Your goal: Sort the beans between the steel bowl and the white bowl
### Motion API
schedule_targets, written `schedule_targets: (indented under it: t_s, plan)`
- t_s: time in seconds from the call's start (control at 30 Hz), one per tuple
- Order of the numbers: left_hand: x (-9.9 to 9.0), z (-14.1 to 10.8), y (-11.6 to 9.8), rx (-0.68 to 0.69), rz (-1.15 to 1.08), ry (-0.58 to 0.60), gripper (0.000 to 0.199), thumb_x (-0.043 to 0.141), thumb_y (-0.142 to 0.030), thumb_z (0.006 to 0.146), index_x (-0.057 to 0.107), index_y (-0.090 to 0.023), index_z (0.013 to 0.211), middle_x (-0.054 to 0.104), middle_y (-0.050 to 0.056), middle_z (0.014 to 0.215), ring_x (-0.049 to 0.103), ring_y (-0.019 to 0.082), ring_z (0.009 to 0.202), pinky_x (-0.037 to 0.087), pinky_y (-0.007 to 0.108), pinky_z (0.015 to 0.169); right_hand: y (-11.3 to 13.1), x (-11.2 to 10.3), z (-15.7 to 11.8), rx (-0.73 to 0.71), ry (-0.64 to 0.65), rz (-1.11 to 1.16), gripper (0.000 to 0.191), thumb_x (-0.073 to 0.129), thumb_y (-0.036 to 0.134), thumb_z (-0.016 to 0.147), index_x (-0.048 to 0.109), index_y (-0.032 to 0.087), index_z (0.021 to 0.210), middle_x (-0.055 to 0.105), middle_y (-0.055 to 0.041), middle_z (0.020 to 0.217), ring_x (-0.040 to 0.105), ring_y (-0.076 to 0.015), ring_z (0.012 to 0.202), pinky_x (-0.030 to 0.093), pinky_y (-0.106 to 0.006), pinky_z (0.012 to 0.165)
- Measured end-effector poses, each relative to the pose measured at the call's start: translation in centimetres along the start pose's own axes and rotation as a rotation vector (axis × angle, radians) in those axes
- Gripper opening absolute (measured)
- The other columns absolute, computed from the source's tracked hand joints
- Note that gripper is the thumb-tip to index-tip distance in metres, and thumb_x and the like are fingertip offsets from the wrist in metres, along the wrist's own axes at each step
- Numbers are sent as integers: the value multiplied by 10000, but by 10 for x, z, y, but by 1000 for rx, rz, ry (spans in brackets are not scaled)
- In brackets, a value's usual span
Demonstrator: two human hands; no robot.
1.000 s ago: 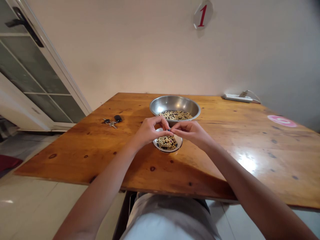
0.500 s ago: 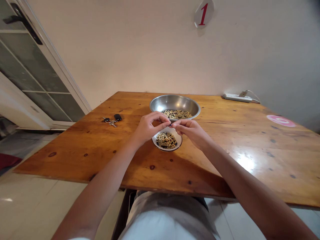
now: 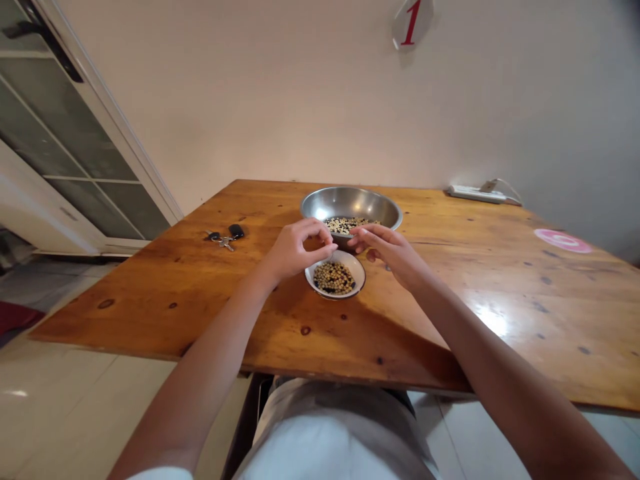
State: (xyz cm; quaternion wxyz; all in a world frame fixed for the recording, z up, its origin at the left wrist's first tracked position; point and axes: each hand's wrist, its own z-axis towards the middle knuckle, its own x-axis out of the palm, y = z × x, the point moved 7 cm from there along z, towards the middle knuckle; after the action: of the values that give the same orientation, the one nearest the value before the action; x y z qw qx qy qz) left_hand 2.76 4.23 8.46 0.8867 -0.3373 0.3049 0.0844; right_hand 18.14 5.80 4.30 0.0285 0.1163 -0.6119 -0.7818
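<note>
Mixed beans (image 3: 334, 278) in the white bowl (image 3: 361, 273) | our left hand (image 3: 295, 250) curled, hold unclear | our right hand (image 3: 385, 250) half open, empty | steel bowl (image 3: 350, 200) behind

Car keys (image 3: 223, 235) on wooden table (image 3: 150, 293), power strip (image 3: 475, 194) at far edge, numbered wall sign (image 3: 412, 24)

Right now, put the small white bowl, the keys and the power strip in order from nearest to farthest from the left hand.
From the left hand:
1. Small white bowl, just right of it on the table.
2. Keys, off to its left on the table.
3. Power strip, far right, against the wall.
</note>
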Motion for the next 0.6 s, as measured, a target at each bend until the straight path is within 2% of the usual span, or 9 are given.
schedule_targets:
  t_s: [0.27,0.47,0.53,0.6]
  plan:
    - [2,0,1,6,19,14,71,543,-204,745,528,-166,687,562,8,793,521,117,755,415,272,755,3,-1,1,-26,-9,-20,261,523,397,788,618,180,897,629,-57,844,528,-118,703,360,-227,534]
    - [2,1,3,0,27,-21,115,552,-272,759,560,-172,702,581,13,787,530,122,756,417,268,739,3,2,1,-90,0,-235,263,502,409,785,629,179,802,637,-40,726,541,-121,630,383,-244,535]
    - [-1,1,6,-19,31,-70,121,550,-282,764,574,-175,715,595,18,799,539,127,774,419,268,741,7,0,1,-147,-45,-319,256,501,404,785,626,181,795,644,-38,712,559,-131,640,411,-260,578]
    - [-6,1,11,-60,19,-140,119,544,-286,770,590,-179,743,612,22,814,551,128,786,426,264,737,13,-10,4,-226,-153,-400,243,495,389,791,625,186,819,651,-40,734,576,-142,672,427,-274,622]
